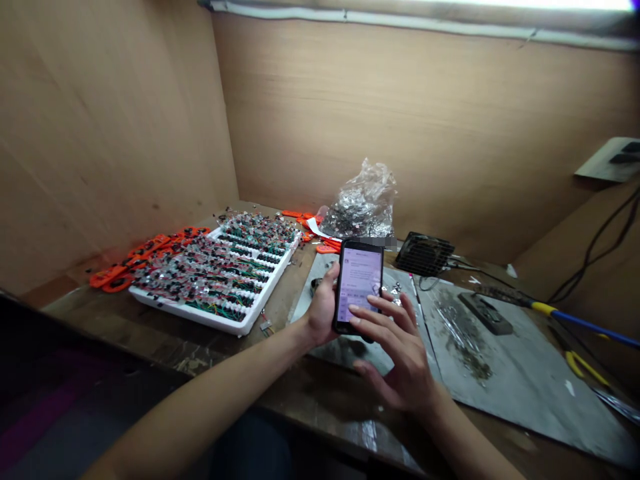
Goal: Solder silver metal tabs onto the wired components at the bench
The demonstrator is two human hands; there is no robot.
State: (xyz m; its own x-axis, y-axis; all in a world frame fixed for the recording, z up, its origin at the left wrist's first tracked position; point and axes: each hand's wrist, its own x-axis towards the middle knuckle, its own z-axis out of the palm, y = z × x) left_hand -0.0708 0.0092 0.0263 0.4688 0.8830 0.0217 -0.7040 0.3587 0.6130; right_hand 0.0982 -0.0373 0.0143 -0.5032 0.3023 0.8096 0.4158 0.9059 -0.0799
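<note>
A black smartphone (359,280) with a lit screen is held upright in front of me, above a grey mat (313,303). My left hand (324,308) is closed around its left edge and lower back. Over the lower part of the screen hovers my right hand (397,350), its fingers spread and nothing in it. Whether a fingertip touches the glass I cannot tell. Small metal pieces (397,288) lie on the mat just right of the phone.
Left stands a white foam tray (240,327) full of small wired parts, with orange plastic pieces (113,277) beside it. Behind the phone is a clear plastic bag (367,200) of small parts. Rightward are a black fan (425,253), a soldering iron (575,317) and yellow-handled pliers (580,367).
</note>
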